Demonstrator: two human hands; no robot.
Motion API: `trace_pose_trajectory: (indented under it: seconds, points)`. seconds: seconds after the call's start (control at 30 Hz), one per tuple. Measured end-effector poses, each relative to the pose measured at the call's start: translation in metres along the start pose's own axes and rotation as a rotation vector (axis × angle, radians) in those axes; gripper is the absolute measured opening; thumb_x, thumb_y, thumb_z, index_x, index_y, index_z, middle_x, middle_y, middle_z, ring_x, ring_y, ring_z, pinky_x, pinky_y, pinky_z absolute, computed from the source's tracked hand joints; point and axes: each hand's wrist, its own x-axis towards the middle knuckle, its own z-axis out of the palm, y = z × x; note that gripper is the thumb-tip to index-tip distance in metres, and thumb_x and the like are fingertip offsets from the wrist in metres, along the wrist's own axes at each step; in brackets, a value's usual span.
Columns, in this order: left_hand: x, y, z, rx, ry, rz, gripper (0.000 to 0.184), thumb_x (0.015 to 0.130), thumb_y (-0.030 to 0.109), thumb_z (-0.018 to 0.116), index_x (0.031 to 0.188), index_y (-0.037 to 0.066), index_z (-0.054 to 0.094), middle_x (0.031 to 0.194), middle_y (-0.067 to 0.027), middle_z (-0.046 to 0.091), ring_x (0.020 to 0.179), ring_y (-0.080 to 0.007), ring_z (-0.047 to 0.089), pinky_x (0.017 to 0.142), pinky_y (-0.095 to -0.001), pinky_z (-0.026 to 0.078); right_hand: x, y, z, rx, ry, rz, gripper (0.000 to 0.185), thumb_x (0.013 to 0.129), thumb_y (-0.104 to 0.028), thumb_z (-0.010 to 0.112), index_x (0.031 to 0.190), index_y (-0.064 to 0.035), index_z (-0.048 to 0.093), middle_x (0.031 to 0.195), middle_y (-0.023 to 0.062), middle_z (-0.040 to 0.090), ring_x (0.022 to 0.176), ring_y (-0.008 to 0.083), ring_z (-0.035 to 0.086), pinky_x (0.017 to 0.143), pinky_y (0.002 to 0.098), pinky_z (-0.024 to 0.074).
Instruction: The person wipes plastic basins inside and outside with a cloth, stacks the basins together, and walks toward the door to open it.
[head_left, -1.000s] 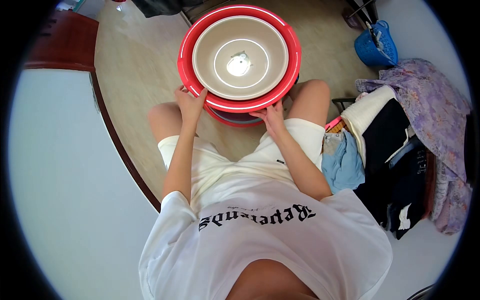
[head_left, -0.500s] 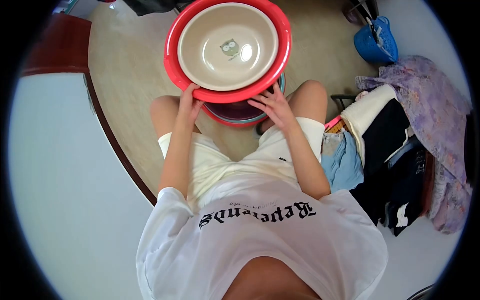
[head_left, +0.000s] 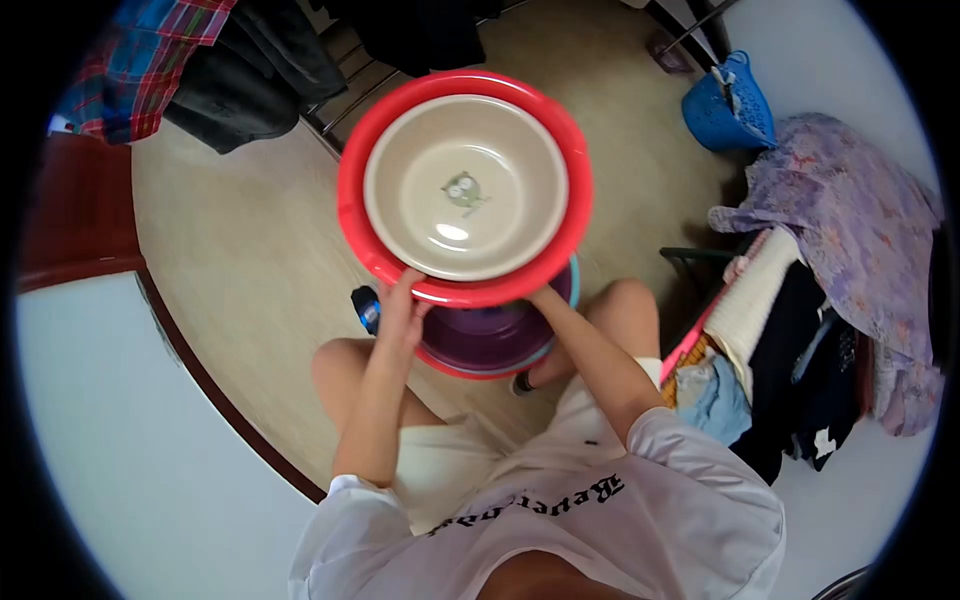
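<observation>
Your left hand (head_left: pixel 402 310) pinches the edge of the red bowl (head_left: pixel 354 220); your right hand (head_left: pixel 540 297) goes under it, grip hidden, so I can't tell; hold it flat, as the cream bowl (head_left: pixel 466 190) sits inside it.

Inner basin (head_left: pixel 465 235) in outer basin (head_left: pixel 352 200), over lower basin (head_left: pixel 480 340), basket (head_left: pixel 728 115) ahead right, clothes heap (head_left: pixel 775 325) nearer right, garments (head_left: pixel 240 95) ahead left

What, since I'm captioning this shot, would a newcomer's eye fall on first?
Probably the red basin in the middle, with a beige bowl inside it, an owl on the bowl's bottom and the left hand gripping the near rim. Next might come the purple basin partly hidden beneath, between the knees, then the patterned cloth at the right.
</observation>
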Motion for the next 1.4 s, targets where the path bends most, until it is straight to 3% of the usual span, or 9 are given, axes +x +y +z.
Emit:
trace_pose_trajectory:
  seconds: [0.17,0.4,0.7,0.93,1.13,1.2,1.3,1.37,1.4]
  points:
    - [0.04,0.037,0.02,0.106,-0.071,-0.137,0.049,0.091,0.003,0.065,0.136,0.012,0.048,0.118,-0.0067,0.068,0.102,-0.019,0.071,0.07,-0.0338,0.066,0.025,0.029,0.055,-0.425,-0.213,0.47,0.065,0.098,-0.035,0.061,0.157,-0.0169,0.041,0.161,0.0183,0.04,0.148,0.0343,0.041,0.117,0.0493,0.0368]
    - [0.103,0.07,0.033,0.277,-0.077,-0.334,0.057,0.092,0.002,0.063,0.144,0.014,0.044,0.132,-0.0064,0.059,0.117,-0.0199,0.062,0.093,-0.036,0.057,0.051,0.099,0.081,-0.586,-0.089,0.62,0.067,0.098,-0.04,0.06,0.158,-0.0192,0.039,0.163,0.0177,0.036,0.149,0.0352,0.038,0.118,0.0527,0.0349]
    - [0.176,0.079,0.042,0.249,-0.18,-0.301,0.059,0.092,-0.003,0.062,0.147,0.005,0.042,0.137,-0.0121,0.06,0.123,-0.0228,0.061,0.1,-0.0368,0.055,0.075,0.196,0.061,-0.735,0.061,0.602,0.07,0.097,-0.045,0.059,0.159,-0.0222,0.037,0.166,0.017,0.031,0.151,0.0364,0.034,0.118,0.057,0.0324]
    - [0.177,0.074,-0.004,0.279,-0.02,-0.243,0.064,0.086,-0.003,0.064,0.146,0.003,0.044,0.135,-0.0137,0.058,0.123,-0.0275,0.061,0.1,-0.0411,0.056,0.131,0.287,-0.032,-0.943,0.265,0.459,0.072,0.097,-0.05,0.059,0.161,-0.0245,0.035,0.168,0.0164,0.027,0.152,0.0373,0.032,0.119,0.0604,0.0305]
    - [0.158,0.076,-0.014,0.407,0.116,-0.158,0.063,0.083,0.002,0.066,0.143,0.003,0.048,0.131,-0.0113,0.061,0.119,-0.0267,0.063,0.098,-0.041,0.057,0.169,0.334,-0.166,-0.917,-0.012,0.555,0.076,0.096,-0.054,0.059,0.162,-0.0296,0.031,0.168,0.0177,0.024,0.152,0.0417,0.031,0.118,0.064,0.0309]
    - [0.162,0.091,-0.014,0.502,0.102,-0.136,0.056,0.083,0.005,0.065,0.137,0.003,0.053,0.128,-0.0107,0.064,0.115,-0.0262,0.064,0.098,-0.0408,0.057,0.155,0.365,-0.199,-0.756,-0.086,0.253,0.081,0.087,-0.042,0.075,0.159,-0.0313,0.038,0.166,0.0256,0.024,0.144,0.0512,0.037,0.118,0.0515,0.0381]
    - [0.202,0.135,-0.035,0.709,0.054,-0.11,0.043,0.083,0.008,0.064,0.126,0.003,0.06,0.12,-0.0095,0.067,0.109,-0.0234,0.067,0.099,-0.0386,0.055,0.136,0.353,-0.223,-0.774,-0.12,0.246,0.08,0.089,-0.043,0.073,0.158,-0.0277,0.036,0.162,0.0316,0.026,0.149,0.0493,0.03,0.119,0.0502,0.0362]
    - [0.231,0.148,-0.039,0.779,0.056,-0.084,0.044,0.082,0.009,0.062,0.125,0.0,0.059,0.117,-0.0084,0.067,0.11,-0.0235,0.065,0.101,-0.0396,0.054,0.129,0.356,-0.21,-0.868,0.017,0.229,0.08,0.089,-0.051,0.071,0.157,-0.0278,0.038,0.162,0.0283,0.029,0.148,0.0512,0.031,0.118,0.0573,0.0353]
    - [0.245,0.153,-0.047,0.826,0.031,-0.058,0.043,0.082,0.009,0.062,0.124,0.0,0.058,0.116,-0.0067,0.067,0.109,-0.0225,0.065,0.102,-0.039,0.053,0.13,0.346,-0.197,-0.917,0.111,0.45,0.08,0.089,-0.054,0.07,0.157,-0.0265,0.038,0.162,0.0266,0.03,0.148,0.0515,0.03,0.117,0.0611,0.034]
